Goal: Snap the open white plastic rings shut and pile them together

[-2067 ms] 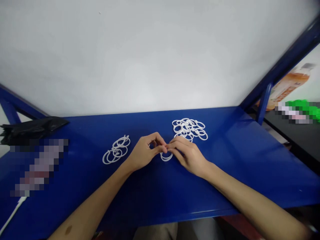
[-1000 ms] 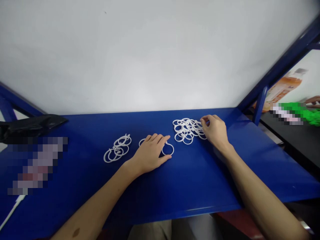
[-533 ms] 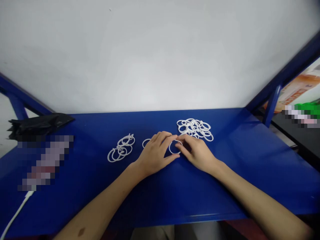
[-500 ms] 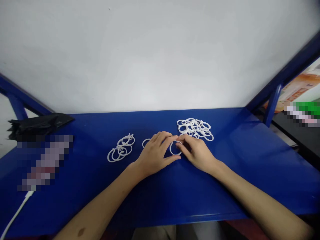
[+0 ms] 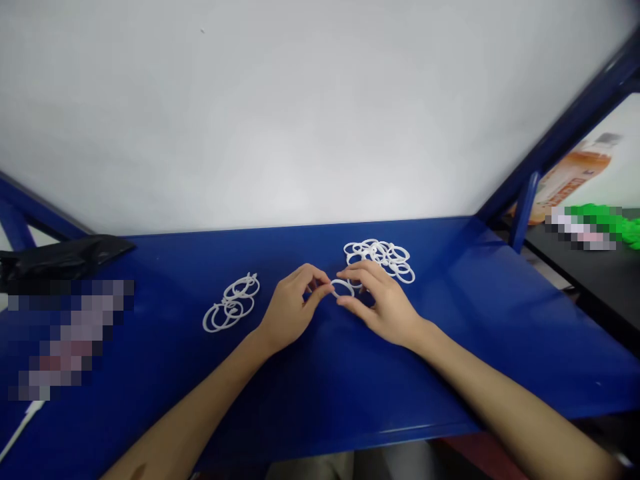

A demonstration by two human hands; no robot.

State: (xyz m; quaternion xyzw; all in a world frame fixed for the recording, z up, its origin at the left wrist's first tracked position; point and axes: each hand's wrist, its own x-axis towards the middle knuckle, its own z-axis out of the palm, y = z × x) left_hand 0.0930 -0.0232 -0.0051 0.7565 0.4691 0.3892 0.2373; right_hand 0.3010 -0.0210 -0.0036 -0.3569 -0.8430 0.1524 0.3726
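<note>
In the head view, mid-frame, the left hand (image 5: 293, 307) pinches a white ring (image 5: 343, 281) in its fingertips; the right hand (image 5: 387, 307) has thumb and fingers parted around it, contact unclear. Working this ring seems the step in hand, calling for a light, steady pinch. What the black bag (image 5: 90, 252), left, and bottle (image 5: 575, 175), upper right, contain cannot be told.

This is looking like a small workshop bench: a glossy blue rectangular tabletop (image 5: 450, 387) is standing against a smooth whitish wall (image 5: 300, 120) between slanting blue metal-looking bars (image 5: 560, 135), and thin white plastic-looking rings (image 5: 375, 251) are lying there.
</note>
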